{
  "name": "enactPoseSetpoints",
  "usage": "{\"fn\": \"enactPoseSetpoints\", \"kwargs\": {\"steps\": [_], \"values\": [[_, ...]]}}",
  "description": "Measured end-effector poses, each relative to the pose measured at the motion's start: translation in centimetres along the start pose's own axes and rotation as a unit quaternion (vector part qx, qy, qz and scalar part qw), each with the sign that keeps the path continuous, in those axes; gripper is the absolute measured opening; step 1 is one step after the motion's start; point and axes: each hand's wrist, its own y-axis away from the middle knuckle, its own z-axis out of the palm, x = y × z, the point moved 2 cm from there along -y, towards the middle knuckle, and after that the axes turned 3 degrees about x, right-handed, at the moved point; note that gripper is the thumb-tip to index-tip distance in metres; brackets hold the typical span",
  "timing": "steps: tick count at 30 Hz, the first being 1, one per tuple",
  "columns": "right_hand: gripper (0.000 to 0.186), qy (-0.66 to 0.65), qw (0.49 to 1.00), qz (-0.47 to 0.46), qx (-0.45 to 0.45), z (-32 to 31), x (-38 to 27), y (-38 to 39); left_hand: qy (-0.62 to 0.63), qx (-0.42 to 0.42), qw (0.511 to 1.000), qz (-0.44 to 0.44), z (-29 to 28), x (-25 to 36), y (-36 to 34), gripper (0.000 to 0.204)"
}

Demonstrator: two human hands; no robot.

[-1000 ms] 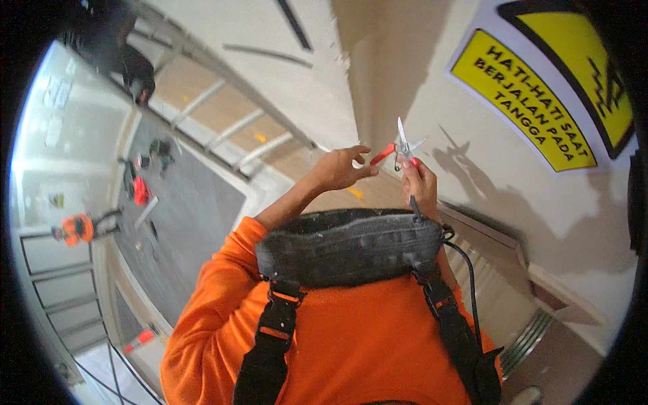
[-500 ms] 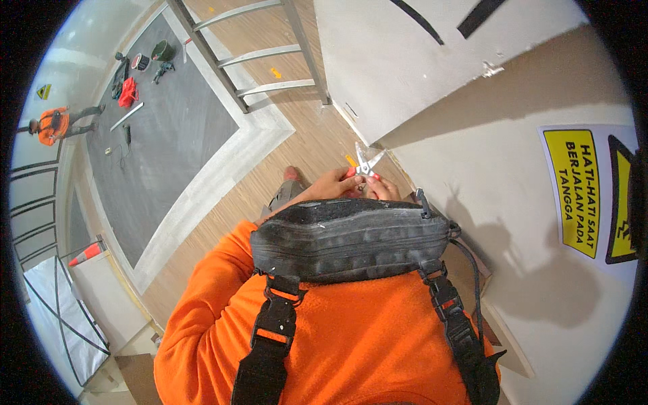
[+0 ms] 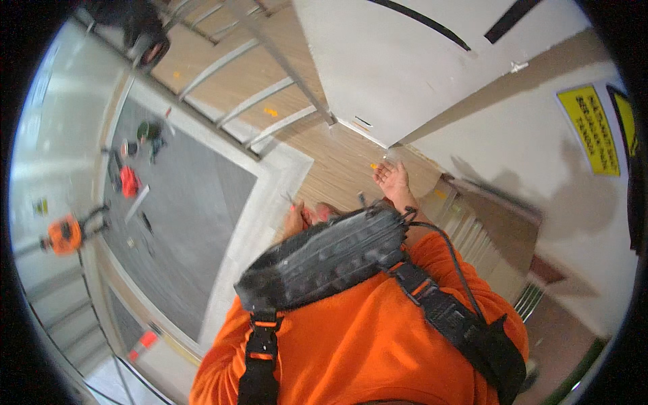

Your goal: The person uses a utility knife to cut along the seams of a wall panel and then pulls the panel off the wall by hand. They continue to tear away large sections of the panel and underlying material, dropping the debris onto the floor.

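Note:
My left hand (image 3: pixel 295 217) is closed around a small red-handled cutting tool (image 3: pixel 291 204) with metal blades, partly blurred, just above the black chest bag (image 3: pixel 317 253). My right hand (image 3: pixel 393 177) is apart from it, palm up with fingers spread and slightly curled, holding nothing that I can see. It is over the wood-look floor (image 3: pixel 344 162) near the base of the white wall panel (image 3: pixel 358 74).
Metal ladder-like rails (image 3: pixel 236 104) run along the upper left. A co-worker in orange (image 3: pixel 67 234) is at left, beside a grey floor area (image 3: pixel 182 216) with tools and a red item (image 3: pixel 129 181). Steps (image 3: pixel 472 236) lie at lower right; a yellow sign (image 3: pixel 587 128) is on the wall.
My hands were together on the tool; now they are apart, the left holding it lower and leftward, the right opened. The view has swung, showing more of the steps than half a second ago.

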Motion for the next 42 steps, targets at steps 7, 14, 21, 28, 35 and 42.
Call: {"fn": "enactPoseSetpoints", "kwargs": {"steps": [7,14,21,28,35,42], "values": [[0.059,-0.24,0.965,-0.072,0.072,-0.5,4.8,-7.3,-0.14,0.05,0.987,0.059,-10.5,0.4,-8.8,0.037],[0.068,-0.361,0.921,-0.067,0.129,2.8,8.9,-21.9,-0.413,0.054,0.905,0.08,-10.3,7.2,-12.8,0.031],[0.072,-0.44,0.877,-0.161,0.108,4.2,9.8,-33.8,-0.583,-0.062,0.782,0.211,-8.5,7.8,-21.5,0.03],[0.085,-0.494,0.833,-0.234,0.09,1.7,5.7,-43.5,-0.687,-0.098,0.718,0.06,-8.4,5.3,-29.3,0.032],[0.09,-0.579,0.739,-0.345,-0.018,2.3,2.9,-48.2,-0.761,-0.139,0.622,0.124,-9.3,4.5,-32.0,0.033],[0.097,-0.492,0.79,-0.355,0.088,2.1,4.1,-49.4,-0.782,-0.136,0.598,0.116,-9.7,3.5,-31.8,0.034]]}}
